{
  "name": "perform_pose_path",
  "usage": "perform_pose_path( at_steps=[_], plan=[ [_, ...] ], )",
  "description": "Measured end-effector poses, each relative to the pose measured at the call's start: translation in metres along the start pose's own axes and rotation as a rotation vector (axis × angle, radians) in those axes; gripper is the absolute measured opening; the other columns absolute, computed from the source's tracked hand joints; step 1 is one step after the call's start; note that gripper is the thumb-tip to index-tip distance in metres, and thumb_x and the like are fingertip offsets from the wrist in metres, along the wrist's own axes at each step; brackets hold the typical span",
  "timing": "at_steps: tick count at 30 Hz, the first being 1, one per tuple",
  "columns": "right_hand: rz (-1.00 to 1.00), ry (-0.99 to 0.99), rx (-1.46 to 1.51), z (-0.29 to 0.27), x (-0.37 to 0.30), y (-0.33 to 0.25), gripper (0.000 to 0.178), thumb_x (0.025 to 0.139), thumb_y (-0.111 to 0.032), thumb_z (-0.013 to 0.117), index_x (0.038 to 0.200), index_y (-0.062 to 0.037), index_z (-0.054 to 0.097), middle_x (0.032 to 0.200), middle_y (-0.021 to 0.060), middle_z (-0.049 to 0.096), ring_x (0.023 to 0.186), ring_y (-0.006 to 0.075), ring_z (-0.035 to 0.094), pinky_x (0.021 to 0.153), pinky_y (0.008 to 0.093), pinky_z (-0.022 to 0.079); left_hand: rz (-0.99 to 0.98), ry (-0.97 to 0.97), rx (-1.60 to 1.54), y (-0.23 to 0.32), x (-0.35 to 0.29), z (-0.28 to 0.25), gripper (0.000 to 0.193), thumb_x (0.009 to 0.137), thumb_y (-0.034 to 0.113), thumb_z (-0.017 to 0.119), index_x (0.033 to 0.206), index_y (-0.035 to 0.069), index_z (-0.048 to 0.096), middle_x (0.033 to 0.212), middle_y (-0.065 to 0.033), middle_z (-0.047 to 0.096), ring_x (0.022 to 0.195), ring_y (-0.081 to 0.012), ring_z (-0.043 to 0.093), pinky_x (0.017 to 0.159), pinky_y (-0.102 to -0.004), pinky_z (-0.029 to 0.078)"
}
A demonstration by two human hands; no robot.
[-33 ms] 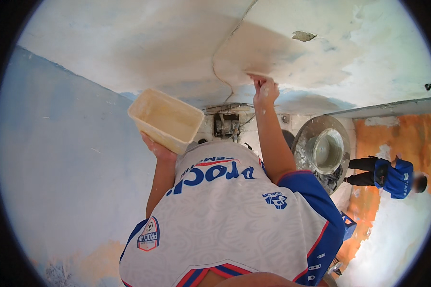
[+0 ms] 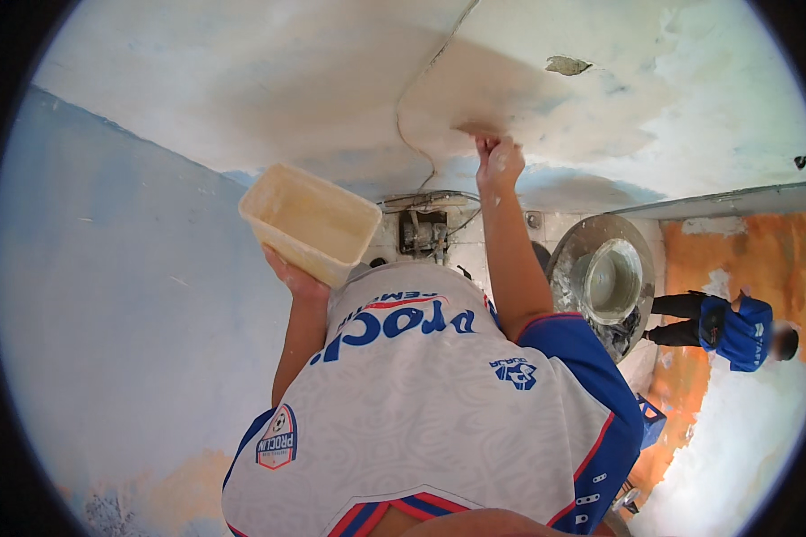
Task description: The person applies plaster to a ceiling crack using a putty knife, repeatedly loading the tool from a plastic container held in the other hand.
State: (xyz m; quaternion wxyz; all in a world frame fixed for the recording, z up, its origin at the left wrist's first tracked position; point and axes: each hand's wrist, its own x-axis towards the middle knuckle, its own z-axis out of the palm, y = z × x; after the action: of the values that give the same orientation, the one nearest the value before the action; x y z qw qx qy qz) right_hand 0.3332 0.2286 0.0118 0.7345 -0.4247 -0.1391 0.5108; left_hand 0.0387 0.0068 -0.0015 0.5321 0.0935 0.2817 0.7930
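Observation:
My left hand (image 2: 294, 274) is wrapped round the lower side of a cream rectangular plastic tub (image 2: 340, 234). The tub is tilted, and pale residue coats its inside. At the plastered wall (image 2: 546, 116), my right hand (image 2: 500, 163) pinches a thin, flat scraper (image 2: 480, 129). The scraper's blade is at the wall's surface, beside a patch of damp-looking beige plaster. My fingers cover its gripped edge. White smears mark the back of my right hand.
A thin cable (image 2: 401, 107) runs down the wall to an open recess (image 2: 424, 234). On the right, a whitish bucket (image 2: 611, 282) stands on a round surface (image 2: 564, 259). Beyond it is a person in blue (image 2: 736, 331) near an orange wall (image 2: 681, 259). A chipped hole (image 2: 568, 65) marks the plaster.
My right hand has turned slightly, and the scraper has tipped so that more of its brownish face shows. The left hand and tub have hardly moved.

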Motion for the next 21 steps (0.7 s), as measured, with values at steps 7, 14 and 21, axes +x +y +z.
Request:
perform_pose_path(
  at_steps=[7,14,21],
  plan=[
    [-0.149,-0.339,0.058,0.032,-0.065,-0.088,0.025,0.093,-0.009,0.045,0.074,-0.0005,0.06,0.079,0.0159,0.069,0.07,0.0217,0.062,0.065,0.0296,0.047,-0.005,0.118,0.02,-0.001,0.0,-0.001,0.071,0.1,0.063,0.039,0.154,0.018,0.032,0.154,-0.0076,0.041,0.138,-0.0303,0.044,0.112,-0.0457,0.042],
    [0.112,0.123,0.062,-0.053,0.016,-0.002,0.008,0.092,-0.005,0.055,0.084,-0.0058,0.057,0.069,0.0026,0.05,0.063,0.0182,0.056,0.069,0.0314,0.059,-0.085,0.042,-0.008,-0.006,0.005,-0.004,0.072,0.099,0.065,0.04,0.154,0.018,0.032,0.154,-0.0077,0.041,0.138,-0.0302,0.043,0.113,-0.0461,0.041],
    [-0.081,-0.191,0.128,0.036,-0.024,-0.12,0.013,0.094,-0.01,0.052,0.088,-0.0006,0.058,0.076,0.0094,0.061,0.069,0.0209,0.06,0.06,0.0322,0.052,-0.066,0.051,0.056,-0.011,0.005,0.006,0.073,0.099,0.066,0.04,0.154,0.018,0.032,0.154,-0.0078,0.041,0.138,-0.0302,0.043,0.113,-0.0455,0.041]
  ],
)
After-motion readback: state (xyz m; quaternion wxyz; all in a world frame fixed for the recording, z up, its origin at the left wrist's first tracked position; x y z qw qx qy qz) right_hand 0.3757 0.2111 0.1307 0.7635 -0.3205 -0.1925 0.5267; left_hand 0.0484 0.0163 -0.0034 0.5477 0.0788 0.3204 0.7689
